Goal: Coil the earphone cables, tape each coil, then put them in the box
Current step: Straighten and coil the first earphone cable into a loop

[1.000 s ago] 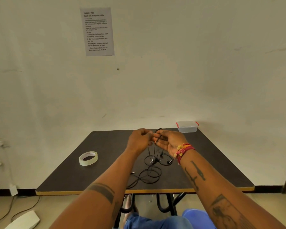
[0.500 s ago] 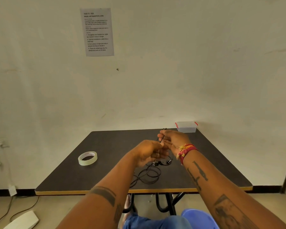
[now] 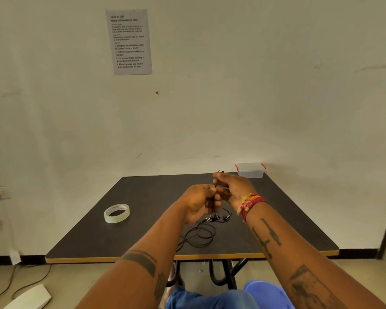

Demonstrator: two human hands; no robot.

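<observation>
One head-worn camera looks forward and slightly down across the bench [image 3: 143, 246]. The wall [image 3: 276, 97] fills its upper half.

Your left hand [image 3: 200, 202] hides the earphone cable [image 3: 201, 236] where you grip it. The wall notice [image 3: 129, 41] has small print too blurred to read. The box [image 3: 250, 170] shows no discernible contents.

Arms: both forearms reach forward from the bottom of the view, converging toward the middle; each bears dark tattoos.
Left hand [image 3: 200, 202]: back facing the camera, fingers curled, thumb and forefinger pinched together.
Right hand [image 3: 233, 188]: slightly farther forward and higher, fingers curled in a pinch, almost touching the left hand.
Right wrist: wrapped in red and yellow thread bands.
</observation>
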